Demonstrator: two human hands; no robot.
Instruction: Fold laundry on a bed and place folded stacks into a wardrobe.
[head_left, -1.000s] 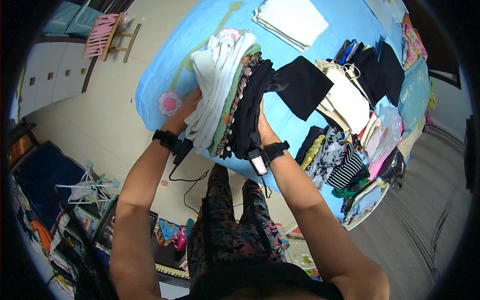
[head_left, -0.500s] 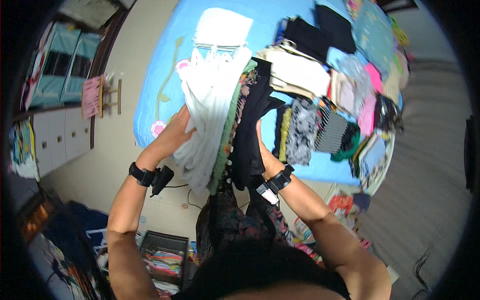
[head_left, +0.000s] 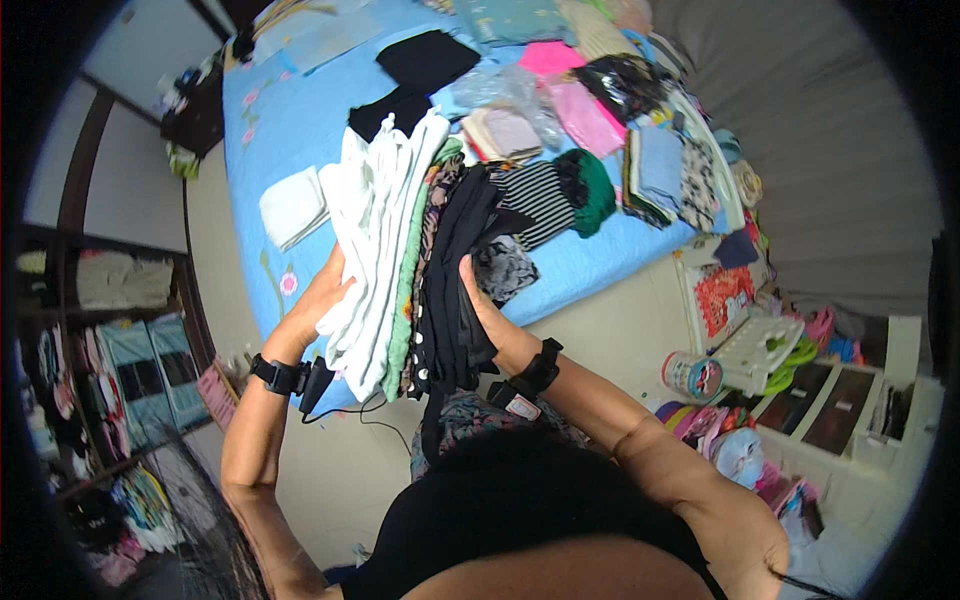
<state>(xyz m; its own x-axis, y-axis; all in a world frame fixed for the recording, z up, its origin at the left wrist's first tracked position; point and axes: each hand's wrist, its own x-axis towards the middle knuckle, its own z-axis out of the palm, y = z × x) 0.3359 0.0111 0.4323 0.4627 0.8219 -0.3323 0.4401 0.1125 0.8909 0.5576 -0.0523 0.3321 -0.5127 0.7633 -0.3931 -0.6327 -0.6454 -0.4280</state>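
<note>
Between my two hands I carry a bundle of folded clothes, its layers standing on edge side by side. White garments (head_left: 372,250) make up its left side. Beside them come a green garment (head_left: 404,300), a thin flower-patterned one and a black one with white dots. Black garments (head_left: 456,290) form the right side. My left hand (head_left: 325,298) presses the white side, its fingers partly hidden by the cloth. Against the black side lies my right hand (head_left: 492,322), thumb up, with its other fingers hidden. Both wrists wear black straps with small devices.
A bed (head_left: 575,295) with a blue sheet stands ahead, bearing a folded white cloth (head_left: 293,208), black garments (head_left: 428,60), a striped garment (head_left: 537,203), pink packages (head_left: 587,118) and folded piles. Open shelves (head_left: 120,330) stand left; a round tub (head_left: 692,376) and drawers (head_left: 830,410) stand right.
My view has turned to the right, so the bed and its clothes appear shifted and rotated. More of the floor and furniture on the right shows. The bundle stays between my hands.
</note>
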